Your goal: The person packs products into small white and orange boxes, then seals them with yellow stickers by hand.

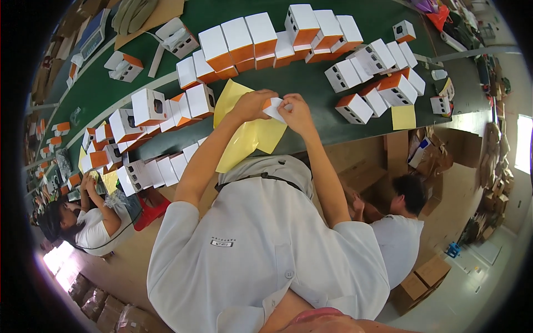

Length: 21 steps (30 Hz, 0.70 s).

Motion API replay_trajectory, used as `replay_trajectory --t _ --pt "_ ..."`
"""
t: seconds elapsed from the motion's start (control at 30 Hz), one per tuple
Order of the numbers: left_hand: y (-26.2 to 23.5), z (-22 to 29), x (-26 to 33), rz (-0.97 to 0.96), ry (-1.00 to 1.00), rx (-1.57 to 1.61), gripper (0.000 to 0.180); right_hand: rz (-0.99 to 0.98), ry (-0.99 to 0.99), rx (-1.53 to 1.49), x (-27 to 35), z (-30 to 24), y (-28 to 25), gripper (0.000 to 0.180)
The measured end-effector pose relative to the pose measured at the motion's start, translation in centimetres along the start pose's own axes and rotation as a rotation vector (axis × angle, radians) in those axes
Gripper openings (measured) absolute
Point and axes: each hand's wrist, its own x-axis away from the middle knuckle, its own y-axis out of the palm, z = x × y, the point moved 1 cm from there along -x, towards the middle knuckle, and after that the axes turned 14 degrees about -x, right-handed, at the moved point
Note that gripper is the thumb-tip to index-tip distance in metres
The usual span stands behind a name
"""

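Observation:
Over the near edge of the table, my left hand (pixel 254 105) is closed round a small white and orange box (pixel 273 110). The fingers of my right hand (pixel 298 115) are pinched against the box's right side. Whether they grip a flap or something smaller cannot be made out. Beneath my hands lie glossy yellow sheets (pixel 244 141), partly over the table edge. Beyond them, white boxes with orange sides (pixel 239 41) stand in a curved row, some stacked. More such boxes (pixel 147 108) are lined up to the left of my left forearm.
Another group of boxes (pixel 383 61) sits at the right on the green table (pixel 311 100), beside a yellow sheet (pixel 403 117). Two open boxes (pixel 123 67) stand far left. One person (pixel 100 227) works at the left; another (pixel 397 233) is low at the right near cardboard cartons (pixel 425 277).

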Motion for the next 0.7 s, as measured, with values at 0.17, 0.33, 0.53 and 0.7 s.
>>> replay_trajectory --t 0.17,0.33,0.53,0.7 --pt "0.7 -0.5 0.1 0.016 -0.001 -0.009 0.068 0.011 -0.077 0.093 -0.5 0.4 0.4 0.012" --pt "1.0 -0.8 0.2 0.026 0.003 -0.028 0.067 0.139 -0.113 0.215 0.3 -0.4 1.2 0.016" --pt "0.6 -0.3 0.2 0.02 0.003 -0.042 0.068 0.237 0.243 -0.12 -0.7 0.9 1.8 0.024" --pt "1.1 -0.4 0.4 0.034 -0.015 -0.041 0.071 0.137 0.053 0.152 0.1 1.3 2.0 0.023"
